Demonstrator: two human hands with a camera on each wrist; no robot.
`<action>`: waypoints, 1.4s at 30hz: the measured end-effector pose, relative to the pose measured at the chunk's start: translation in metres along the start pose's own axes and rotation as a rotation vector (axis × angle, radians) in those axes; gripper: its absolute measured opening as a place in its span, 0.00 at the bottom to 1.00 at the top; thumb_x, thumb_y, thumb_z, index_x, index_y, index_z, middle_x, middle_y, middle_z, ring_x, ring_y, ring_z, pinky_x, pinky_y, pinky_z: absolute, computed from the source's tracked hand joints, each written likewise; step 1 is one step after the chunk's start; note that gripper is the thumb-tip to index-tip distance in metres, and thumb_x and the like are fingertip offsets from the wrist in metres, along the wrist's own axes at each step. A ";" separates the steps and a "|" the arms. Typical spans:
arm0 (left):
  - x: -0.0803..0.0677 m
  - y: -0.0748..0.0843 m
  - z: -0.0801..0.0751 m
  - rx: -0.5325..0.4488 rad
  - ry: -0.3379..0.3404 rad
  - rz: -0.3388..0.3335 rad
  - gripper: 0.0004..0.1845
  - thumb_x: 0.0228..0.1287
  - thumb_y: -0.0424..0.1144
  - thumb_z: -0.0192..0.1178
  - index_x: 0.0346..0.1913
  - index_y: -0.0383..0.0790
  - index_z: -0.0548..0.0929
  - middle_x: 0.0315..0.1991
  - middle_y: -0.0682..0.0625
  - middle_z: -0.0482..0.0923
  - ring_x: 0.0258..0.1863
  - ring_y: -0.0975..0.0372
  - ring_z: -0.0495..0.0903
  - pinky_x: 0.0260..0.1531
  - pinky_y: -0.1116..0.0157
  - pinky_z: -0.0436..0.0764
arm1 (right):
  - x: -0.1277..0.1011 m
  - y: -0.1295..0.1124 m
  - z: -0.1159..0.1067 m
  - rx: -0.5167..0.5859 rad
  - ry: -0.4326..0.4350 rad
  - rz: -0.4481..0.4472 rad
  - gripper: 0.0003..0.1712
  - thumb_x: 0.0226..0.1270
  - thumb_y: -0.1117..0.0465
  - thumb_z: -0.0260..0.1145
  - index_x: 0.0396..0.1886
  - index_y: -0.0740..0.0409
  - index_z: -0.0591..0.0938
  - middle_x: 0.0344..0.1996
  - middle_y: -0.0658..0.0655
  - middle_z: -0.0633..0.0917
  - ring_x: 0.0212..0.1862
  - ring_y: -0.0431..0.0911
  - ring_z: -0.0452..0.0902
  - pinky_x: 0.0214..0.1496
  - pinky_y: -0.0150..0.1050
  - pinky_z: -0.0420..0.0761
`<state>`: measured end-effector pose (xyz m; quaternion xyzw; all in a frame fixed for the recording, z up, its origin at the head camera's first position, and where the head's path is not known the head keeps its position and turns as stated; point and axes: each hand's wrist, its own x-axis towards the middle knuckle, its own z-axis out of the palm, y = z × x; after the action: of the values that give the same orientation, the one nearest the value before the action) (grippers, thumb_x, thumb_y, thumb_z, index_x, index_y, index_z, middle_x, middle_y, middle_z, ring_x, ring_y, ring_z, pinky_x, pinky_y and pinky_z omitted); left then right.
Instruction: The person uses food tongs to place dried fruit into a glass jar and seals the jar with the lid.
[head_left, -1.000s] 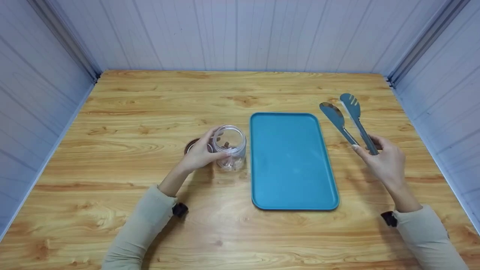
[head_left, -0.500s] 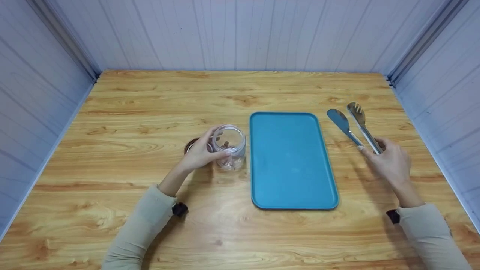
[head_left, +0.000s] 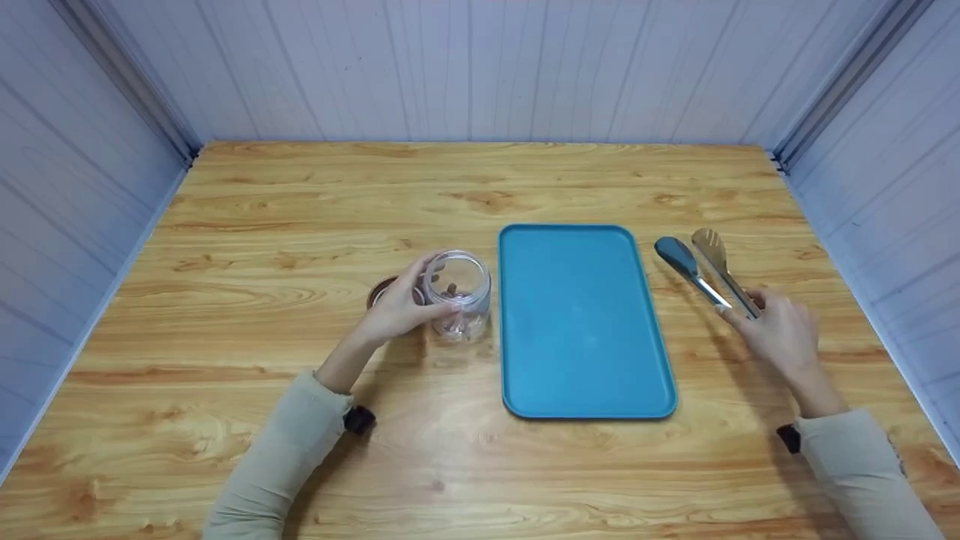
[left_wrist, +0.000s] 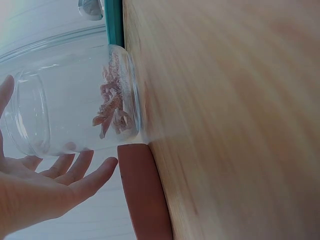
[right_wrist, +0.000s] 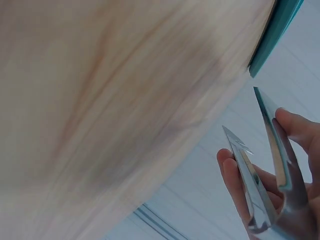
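Note:
My left hand (head_left: 394, 309) grips a clear jar (head_left: 474, 321) near its open mouth, thumb on the near side. The jar stands upright on the table. A few brown, dried-looking pieces (left_wrist: 112, 102) lie at its bottom in the left wrist view; their kind is unclear. Beside the jar, partly covered by the hand, is a reddish-brown lid (left_wrist: 142, 187). Over the table's right side, my right hand (head_left: 786, 330) holds metal tongs (head_left: 679, 256), thumb on one arm and fingers on the other. The tongs' ends are apart, one of them slotted, with nothing between them.
A blue rectangular tray (head_left: 585, 322) lies between the jar and the right hand, close to the jar's right side. The wooden table (head_left: 300, 202) is bounded by pale panel walls (head_left: 480, 67) at the back and both sides.
My right hand has moved slightly right and toward me, and the tongs' ends have come lower and nearer the tray's level. The left hand and jar have stayed in place.

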<state>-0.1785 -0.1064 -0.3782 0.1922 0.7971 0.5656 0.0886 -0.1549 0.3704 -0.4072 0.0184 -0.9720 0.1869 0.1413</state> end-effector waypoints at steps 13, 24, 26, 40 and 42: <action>0.000 0.002 0.000 0.000 0.003 0.003 0.39 0.48 0.31 0.65 0.63 0.31 0.56 0.58 0.35 0.61 0.56 0.49 0.62 0.54 0.56 0.60 | -0.002 0.004 -0.001 -0.017 -0.098 0.032 0.31 0.54 0.47 0.64 0.40 0.73 0.77 0.25 0.66 0.79 0.21 0.53 0.69 0.20 0.44 0.62; 0.006 -0.022 0.000 -0.008 0.009 0.012 0.41 0.49 0.36 0.66 0.64 0.36 0.56 0.59 0.35 0.60 0.58 0.47 0.60 0.54 0.55 0.60 | 0.001 0.001 0.003 -0.045 -0.244 0.059 0.35 0.52 0.43 0.64 0.37 0.75 0.75 0.25 0.67 0.80 0.24 0.57 0.74 0.24 0.49 0.68; 0.009 -0.030 0.001 -0.001 0.015 0.014 0.41 0.48 0.37 0.67 0.64 0.38 0.57 0.58 0.36 0.61 0.58 0.47 0.60 0.54 0.55 0.60 | 0.001 0.001 0.004 -0.051 -0.250 0.060 0.35 0.51 0.42 0.64 0.37 0.76 0.75 0.25 0.67 0.80 0.25 0.58 0.74 0.24 0.49 0.68; 0.004 -0.015 0.000 -0.019 0.009 0.000 0.41 0.48 0.33 0.66 0.64 0.34 0.56 0.59 0.33 0.59 0.57 0.46 0.60 0.55 0.54 0.59 | 0.002 0.002 0.009 -0.080 -0.279 0.076 0.41 0.47 0.38 0.65 0.37 0.77 0.73 0.21 0.64 0.78 0.23 0.55 0.72 0.24 0.48 0.67; 0.001 -0.006 0.000 -0.008 0.008 -0.003 0.40 0.49 0.32 0.66 0.64 0.33 0.56 0.59 0.33 0.60 0.57 0.46 0.61 0.55 0.54 0.59 | 0.002 0.002 0.009 -0.083 -0.284 0.075 0.42 0.46 0.38 0.65 0.37 0.77 0.73 0.21 0.64 0.77 0.23 0.55 0.71 0.23 0.47 0.66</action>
<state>-0.1808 -0.1073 -0.3842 0.1882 0.7954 0.5696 0.0870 -0.1595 0.3691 -0.4152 0.0023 -0.9891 0.1471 -0.0038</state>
